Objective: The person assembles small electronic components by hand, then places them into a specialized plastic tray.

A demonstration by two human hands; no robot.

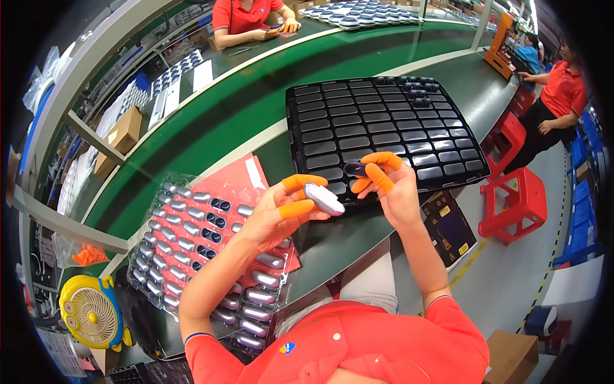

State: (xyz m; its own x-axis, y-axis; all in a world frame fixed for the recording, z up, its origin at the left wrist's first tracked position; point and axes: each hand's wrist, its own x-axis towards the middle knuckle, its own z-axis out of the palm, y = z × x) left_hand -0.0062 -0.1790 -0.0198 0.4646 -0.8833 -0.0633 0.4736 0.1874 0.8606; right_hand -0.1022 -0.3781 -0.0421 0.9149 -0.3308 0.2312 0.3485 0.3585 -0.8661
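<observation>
My left hand point(272, 214), with orange finger cots, grips a rounded oblong casing point(324, 198) that is white on top and silver-grey along the side. Between the orange-capped fingers of my right hand point(394, 185) is a small glossy dark oval piece point(355, 169). The two pieces are held apart, close to each other, over the near edge of a black compartment tray point(342, 131). To the left lies a clear plastic tray point(137, 259) with many silver oblong casings point(185, 244), some showing dark paired openings, on red sheets point(224, 176).
Several dark pieces point(420, 93) sit in the black tray's far right corner. A green conveyor belt point(256, 105) runs beyond the bench. A yellow fan point(93, 317) stands at left, red stools point(515, 208) at right. One co-worker sits across; others are at right.
</observation>
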